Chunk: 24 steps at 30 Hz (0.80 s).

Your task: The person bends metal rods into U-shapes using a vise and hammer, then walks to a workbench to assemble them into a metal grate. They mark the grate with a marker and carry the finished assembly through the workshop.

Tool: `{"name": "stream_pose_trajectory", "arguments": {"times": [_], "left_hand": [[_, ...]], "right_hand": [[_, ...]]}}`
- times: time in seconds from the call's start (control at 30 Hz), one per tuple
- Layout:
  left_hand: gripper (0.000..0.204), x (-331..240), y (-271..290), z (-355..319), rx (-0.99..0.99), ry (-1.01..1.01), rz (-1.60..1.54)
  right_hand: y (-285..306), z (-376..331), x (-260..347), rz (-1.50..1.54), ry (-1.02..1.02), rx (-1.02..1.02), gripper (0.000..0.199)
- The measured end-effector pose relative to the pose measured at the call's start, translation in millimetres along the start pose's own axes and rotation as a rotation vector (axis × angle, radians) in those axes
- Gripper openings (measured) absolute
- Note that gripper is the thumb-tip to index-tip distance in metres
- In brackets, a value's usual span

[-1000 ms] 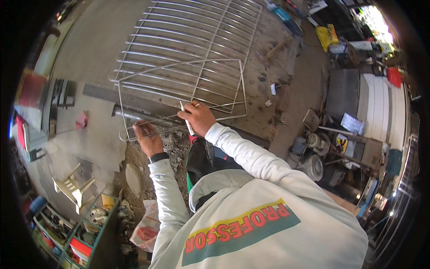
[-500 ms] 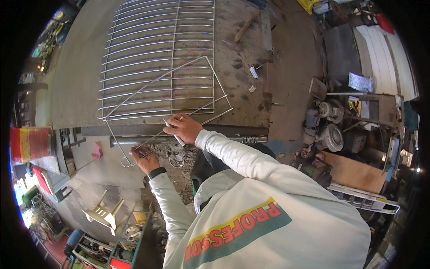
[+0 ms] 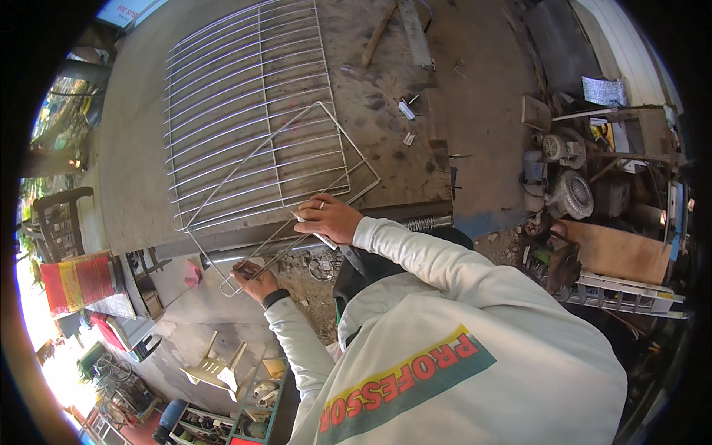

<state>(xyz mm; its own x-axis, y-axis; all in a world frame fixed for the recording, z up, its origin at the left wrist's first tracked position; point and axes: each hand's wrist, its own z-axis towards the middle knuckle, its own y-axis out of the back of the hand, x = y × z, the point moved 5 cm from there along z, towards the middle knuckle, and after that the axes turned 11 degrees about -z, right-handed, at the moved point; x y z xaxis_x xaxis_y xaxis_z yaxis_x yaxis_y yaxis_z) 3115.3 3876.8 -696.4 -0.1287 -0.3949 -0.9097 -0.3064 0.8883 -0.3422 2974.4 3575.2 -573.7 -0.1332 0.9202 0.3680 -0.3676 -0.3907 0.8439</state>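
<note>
A bent wire frame (image 3: pixel 256 154) slants over the near edge of a workbench, its far part on a wire rack (image 3: pixel 259 96). My left hand (image 3: pixel 256 283), with a black wristband, is closed on the frame's near end beyond the bench edge. Near the middle of the frame, my right hand (image 3: pixel 334 219) is closed round a slim white marker-like stick (image 3: pixel 324 240). A ring shows on one of its fingers. The stick's upper end is close to the wires; whether it touches them I cannot tell.
On the bench (image 3: pixel 133 148) lie a hammer-like tool with a wooden handle (image 3: pixel 378 33), a flat metal bar (image 3: pixel 415 33) and small white pieces (image 3: pixel 406 110). A metal pipe (image 3: pixel 437 221) runs along its near edge. Motors (image 3: pixel 571 194) stand at right, a plastic chair (image 3: pixel 215 371) at lower left.
The whole view has turned and shifted, so bench and rack sit tilted in it. Both hands keep their hold, and the white stick now slants more flatly.
</note>
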Motion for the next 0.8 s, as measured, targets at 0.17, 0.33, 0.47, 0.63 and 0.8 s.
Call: {"name": "stream_pose_trajectory", "arguments": {"times": [0.17,0.33,0.47,0.63,0.8], "left_hand": [[0.052,-7,18,19,0.19,-0.278,0.515],[0.032,10,10,11,-0.004,0.018,-0.224],[0.022,7,16,25,0.038,0.099,-0.332],[0.023,10,17,21,-0.009,0.14,-0.406],[0.023,15,2,14,-0.002,0.191,-0.397]], "right_hand": [[-1,7,5,0.007,0.004,-0.011,0.03],[1,3,-1,-0.008,-0.002,0.003,0.03],[30,8,2,0.104,-0.089,-0.101,0.026],[99,-36,-55,0.461,-0.613,-0.439,0.022],[165,-119,-188,0.492,-1.084,-0.551,0.016]]}}
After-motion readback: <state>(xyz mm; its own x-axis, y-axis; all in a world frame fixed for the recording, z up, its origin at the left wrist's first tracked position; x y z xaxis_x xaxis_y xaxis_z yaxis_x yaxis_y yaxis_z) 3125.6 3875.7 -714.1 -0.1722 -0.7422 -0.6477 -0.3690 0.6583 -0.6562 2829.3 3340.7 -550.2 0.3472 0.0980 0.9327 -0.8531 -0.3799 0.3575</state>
